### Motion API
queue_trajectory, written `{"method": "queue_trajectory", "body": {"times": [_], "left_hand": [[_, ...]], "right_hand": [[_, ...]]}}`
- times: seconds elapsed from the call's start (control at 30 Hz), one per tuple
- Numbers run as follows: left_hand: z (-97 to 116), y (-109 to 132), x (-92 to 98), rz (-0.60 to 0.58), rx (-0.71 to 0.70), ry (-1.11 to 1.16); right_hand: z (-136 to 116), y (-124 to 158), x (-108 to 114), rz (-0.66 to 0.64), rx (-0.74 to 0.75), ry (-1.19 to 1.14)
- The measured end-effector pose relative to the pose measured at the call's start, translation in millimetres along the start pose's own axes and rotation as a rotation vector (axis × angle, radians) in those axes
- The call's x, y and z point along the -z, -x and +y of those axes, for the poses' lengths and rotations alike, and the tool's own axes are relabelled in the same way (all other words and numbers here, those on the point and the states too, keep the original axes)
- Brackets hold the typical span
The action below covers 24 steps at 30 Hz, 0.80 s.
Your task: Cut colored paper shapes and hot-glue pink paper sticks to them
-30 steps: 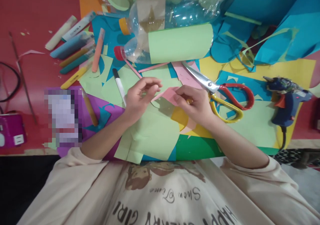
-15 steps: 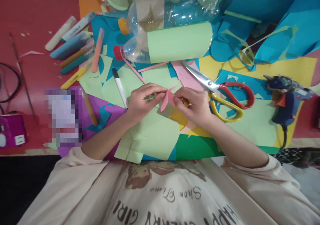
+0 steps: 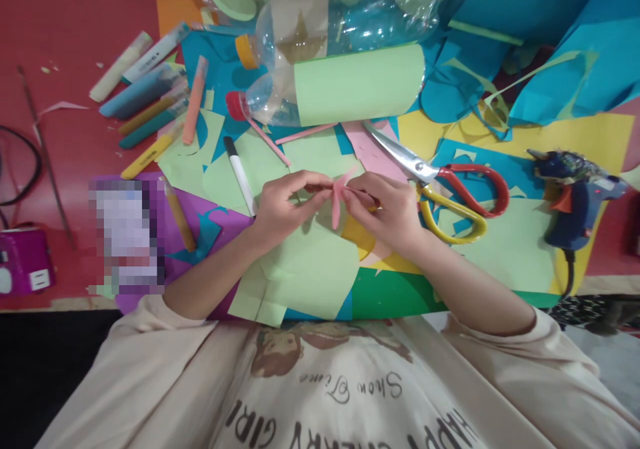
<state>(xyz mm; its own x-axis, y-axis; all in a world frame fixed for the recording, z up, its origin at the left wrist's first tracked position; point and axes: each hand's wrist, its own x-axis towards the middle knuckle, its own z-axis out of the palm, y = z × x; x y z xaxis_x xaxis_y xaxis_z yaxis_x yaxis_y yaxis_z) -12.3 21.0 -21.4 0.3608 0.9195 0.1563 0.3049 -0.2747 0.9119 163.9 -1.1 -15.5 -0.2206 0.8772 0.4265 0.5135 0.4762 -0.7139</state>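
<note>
Between my two hands is a small folded piece of pink paper (image 3: 337, 210), with narrow points sticking up and down. My left hand (image 3: 290, 204) pinches its left side between thumb and fingertips. On the other side, my right hand (image 3: 389, 210) grips the paper with thumb and bent fingers. Beneath the hands lie light green paper sheets (image 3: 310, 269). Large scissors (image 3: 425, 172) with one red and one yellow handle lie just right of my right hand, blades apart. A black-capped white marker (image 3: 240, 176) rests left of my left hand.
Behind the hands lies a red-capped plastic bottle (image 3: 273, 99) wrapped in green paper, beside an orange-capped bottle (image 3: 266, 36). Several markers (image 3: 145, 89) lie at the left. A blue glue gun (image 3: 575, 212) lies at the right, its cord running toward the near edge.
The pink paper has turned slightly between my fingers; its lower point has swung to the right and now looks narrower. Both hands keep their hold, with small finger shifts.
</note>
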Motion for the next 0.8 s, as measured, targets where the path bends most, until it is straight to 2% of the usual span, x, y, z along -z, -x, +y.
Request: {"method": "queue_trajectory", "body": {"times": [0.2, 0.37, 0.63, 0.8], "left_hand": [[1.4, 1.1, 1.0, -0.030, 0.014, 0.167], [6.6, -1.5, 1.5, -0.078, -0.019, 0.069], [2.9, 0.1, 0.3, 0.008, -0.011, 0.093], [-0.5, 0.9, 0.5, 0.039, -0.010, 0.119]], "right_hand": [[0.3, 1.4, -1.3, 0.021, 0.072, 0.123], [1.6, 3.5, -4.5, 0.065, 0.144, 0.250], [1.1, 1.9, -0.7, 0.172, 0.293, 0.232], [0.6, 2.8, -0.1, 0.194, 0.302, 0.270]]}}
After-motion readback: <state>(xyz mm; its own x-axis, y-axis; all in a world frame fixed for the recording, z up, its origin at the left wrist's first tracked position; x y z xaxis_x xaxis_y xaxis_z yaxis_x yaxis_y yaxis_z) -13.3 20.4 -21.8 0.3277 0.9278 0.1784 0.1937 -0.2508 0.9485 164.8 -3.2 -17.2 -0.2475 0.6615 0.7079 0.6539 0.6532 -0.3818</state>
